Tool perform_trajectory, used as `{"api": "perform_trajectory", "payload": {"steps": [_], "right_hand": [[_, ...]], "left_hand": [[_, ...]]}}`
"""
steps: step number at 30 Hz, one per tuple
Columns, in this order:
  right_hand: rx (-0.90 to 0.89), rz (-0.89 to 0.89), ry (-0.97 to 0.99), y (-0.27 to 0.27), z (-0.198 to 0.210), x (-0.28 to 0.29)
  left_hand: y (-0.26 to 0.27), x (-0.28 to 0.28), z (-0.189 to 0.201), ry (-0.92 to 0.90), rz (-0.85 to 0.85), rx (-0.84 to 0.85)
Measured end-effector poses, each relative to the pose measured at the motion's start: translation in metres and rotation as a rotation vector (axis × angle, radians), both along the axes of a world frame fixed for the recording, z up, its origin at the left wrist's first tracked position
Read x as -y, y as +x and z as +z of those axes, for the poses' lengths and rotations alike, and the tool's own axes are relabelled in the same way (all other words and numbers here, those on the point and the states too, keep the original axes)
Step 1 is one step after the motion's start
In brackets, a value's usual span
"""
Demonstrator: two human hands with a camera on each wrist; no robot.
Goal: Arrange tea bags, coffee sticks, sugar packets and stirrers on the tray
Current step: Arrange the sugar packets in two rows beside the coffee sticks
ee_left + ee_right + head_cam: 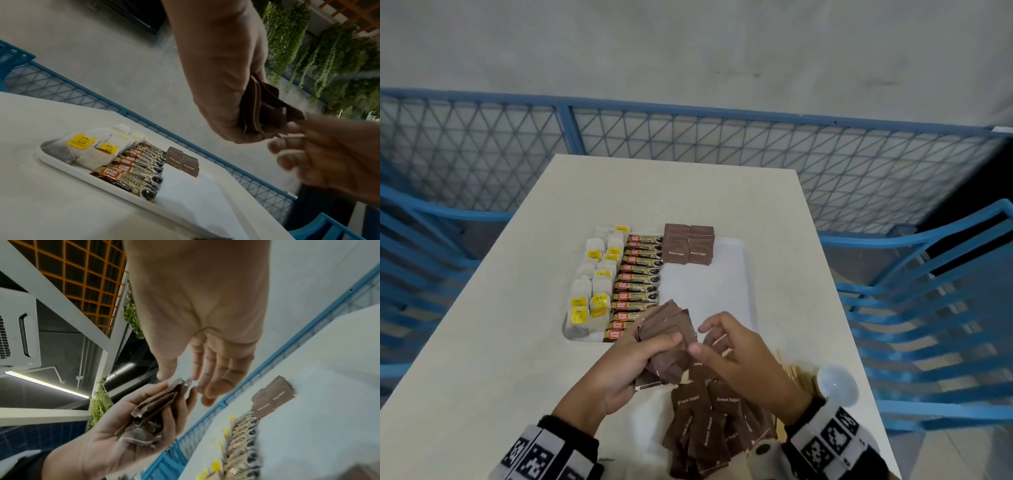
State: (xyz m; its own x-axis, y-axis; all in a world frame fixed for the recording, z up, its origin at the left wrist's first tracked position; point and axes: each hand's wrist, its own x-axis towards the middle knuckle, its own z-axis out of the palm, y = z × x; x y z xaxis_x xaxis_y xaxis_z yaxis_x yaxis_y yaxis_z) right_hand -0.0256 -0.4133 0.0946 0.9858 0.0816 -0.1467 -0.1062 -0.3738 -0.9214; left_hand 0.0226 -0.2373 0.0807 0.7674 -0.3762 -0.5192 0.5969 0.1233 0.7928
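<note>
Several sugar packets (666,342) fan in the left hand (619,370), curled round them above the tray's (739,274) near edge, w/ right hand (736,353) just right, fingers loosely spread toward the fan's far-pointing tips.

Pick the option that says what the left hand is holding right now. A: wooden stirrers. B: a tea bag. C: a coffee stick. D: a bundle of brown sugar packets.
D: the left hand grips a fanned bundle of brown sugar packets, while the coffee sticks and tea bags lie in rows on the tray.
</note>
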Motion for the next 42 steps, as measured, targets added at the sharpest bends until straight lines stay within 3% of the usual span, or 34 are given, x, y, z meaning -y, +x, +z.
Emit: {"api": "perform_trajectory", "payload": {"steps": [12,20,28,33,42], "right_hand": [[-0.127,-0.021,0.224,0.038,0.002,-0.023],[-0.231,-0.218,0.438,0.077,-0.019,-0.002],[-0.326,-0.43,0.162,0.168,-0.073,0.009],[-0.348,-0.381,-0.123,0.219,-0.098,-0.002],[-0.34,-0.366,-0.341,0.246,-0.108,-0.013]], "left_hand": [[0.017,-0.026,0.015,-0.056,-0.05,0.021],[0.041,-0.045,0.001,-0.034,0.1,-0.013],[0.067,-0.085,-0.014,0.06,0.266,0.002],[0.074,-0.105,-0.022,0.076,0.339,-0.012],[0.078,-0.111,-0.03,0.054,0.356,-0.061]]}}
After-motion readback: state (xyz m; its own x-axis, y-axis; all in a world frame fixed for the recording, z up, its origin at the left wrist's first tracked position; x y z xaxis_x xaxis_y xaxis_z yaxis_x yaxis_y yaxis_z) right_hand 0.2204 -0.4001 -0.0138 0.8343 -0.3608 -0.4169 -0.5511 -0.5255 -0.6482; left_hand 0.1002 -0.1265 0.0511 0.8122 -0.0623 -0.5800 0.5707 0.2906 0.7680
